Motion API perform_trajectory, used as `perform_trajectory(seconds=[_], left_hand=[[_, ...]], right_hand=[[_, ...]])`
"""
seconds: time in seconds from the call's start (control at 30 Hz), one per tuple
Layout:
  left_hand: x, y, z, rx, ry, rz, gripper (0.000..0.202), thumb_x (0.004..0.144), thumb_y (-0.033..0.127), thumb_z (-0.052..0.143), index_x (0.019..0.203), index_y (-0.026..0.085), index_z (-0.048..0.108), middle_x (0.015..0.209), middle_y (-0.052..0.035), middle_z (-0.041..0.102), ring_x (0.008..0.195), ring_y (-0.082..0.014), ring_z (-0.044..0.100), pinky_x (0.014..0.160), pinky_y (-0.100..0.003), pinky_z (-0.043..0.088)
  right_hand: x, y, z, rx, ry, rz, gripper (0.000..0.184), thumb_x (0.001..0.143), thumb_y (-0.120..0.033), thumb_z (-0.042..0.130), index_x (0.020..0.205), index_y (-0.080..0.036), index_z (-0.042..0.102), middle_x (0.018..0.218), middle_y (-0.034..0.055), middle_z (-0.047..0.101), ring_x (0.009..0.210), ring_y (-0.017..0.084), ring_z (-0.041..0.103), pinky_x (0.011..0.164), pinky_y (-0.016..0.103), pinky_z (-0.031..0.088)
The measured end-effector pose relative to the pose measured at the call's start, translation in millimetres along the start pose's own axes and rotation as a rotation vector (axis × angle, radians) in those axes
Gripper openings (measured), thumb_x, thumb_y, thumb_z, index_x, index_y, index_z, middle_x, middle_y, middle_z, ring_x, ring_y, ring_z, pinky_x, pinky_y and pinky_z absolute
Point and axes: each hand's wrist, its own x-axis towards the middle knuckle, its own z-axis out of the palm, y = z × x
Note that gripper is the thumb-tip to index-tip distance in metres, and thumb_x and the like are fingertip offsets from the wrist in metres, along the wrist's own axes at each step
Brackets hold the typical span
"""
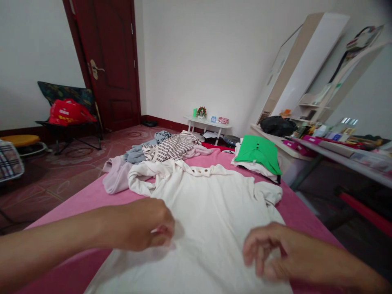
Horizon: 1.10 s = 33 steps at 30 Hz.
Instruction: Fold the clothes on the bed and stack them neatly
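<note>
A white shirt (208,212) with a short buttoned placket lies spread out, its collar at the far end and its hem towards me. Over its left side is my left hand (143,226), the fingers curled in and the tips close to the cloth. Whether any fabric is pinched there I cannot make out. My right hand (272,251) hovers over the shirt's right side, slightly blurred, its fingers bent but apart and holding nothing. The sleeves lie loosely bunched at both sides.
The shirt lies on a pink-covered surface (76,212). Beyond it are a striped garment (171,147) and a lilac garment (118,175) in a loose heap. A folded green shirt (257,153) tops a pile at the right, near a cluttered desk (337,153).
</note>
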Motion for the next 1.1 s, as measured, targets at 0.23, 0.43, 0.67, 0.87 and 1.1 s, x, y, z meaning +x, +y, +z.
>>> perform_trajectory(seconds=[0.23,0.43,0.67,0.87,1.1], left_hand=[[112.5,-48.0,34.5,0.119,0.001,0.119,0.053,0.095,0.039,0.034,0.140,0.010,0.039,0.148,-0.0191,0.033,0.139,-0.0263,0.027,0.112,-0.038,0.027],[187.6,-109.1,35.3,0.346,0.253,-0.264,0.069,0.091,0.057,0.035,0.144,0.013,0.033,0.155,-0.0197,0.012,0.142,-0.0358,0.008,0.111,-0.054,0.018],[237.1,-168.7,33.4,0.428,0.508,-0.476,0.058,0.093,0.049,0.035,0.140,0.015,0.040,0.151,-0.0178,0.028,0.141,-0.0310,0.021,0.112,-0.050,0.020],[229.2,-159.5,30.8,0.393,0.571,-0.295,0.047,0.094,0.042,0.037,0.134,0.020,0.047,0.153,-0.0114,0.027,0.141,-0.0274,0.022,0.113,-0.045,0.022],[233.9,-162.8,26.0,0.308,0.343,-0.290,0.054,0.096,0.050,0.024,0.141,0.025,0.041,0.153,-0.0082,0.027,0.139,-0.0261,0.027,0.113,-0.046,0.023]], right_hand=[[127.2,34.9,-71.8,-0.090,0.273,-0.088,0.034,0.071,-0.039,0.066,0.091,-0.012,0.069,0.070,0.0034,0.063,0.059,0.012,0.052,0.054,0.023,0.039],[195.4,69.6,-128.1,-0.277,0.924,-0.011,0.036,0.068,-0.026,0.062,0.103,-0.018,0.067,0.088,0.0056,0.068,0.087,0.022,0.061,0.078,0.032,0.047],[235.2,103.2,-145.7,-0.474,1.214,0.205,0.034,0.077,-0.042,0.056,0.097,-0.016,0.067,0.101,0.0097,0.066,0.093,0.023,0.060,0.079,0.031,0.044],[231.1,89.0,-149.7,-0.573,1.198,0.321,0.030,0.081,-0.047,0.053,0.087,-0.021,0.067,0.087,0.0055,0.069,0.080,0.022,0.062,0.065,0.029,0.040],[235.7,86.0,-144.5,-0.845,1.225,0.414,0.026,0.084,-0.023,0.049,0.106,-0.019,0.062,0.109,0.0116,0.064,0.102,0.026,0.057,0.085,0.036,0.040]])
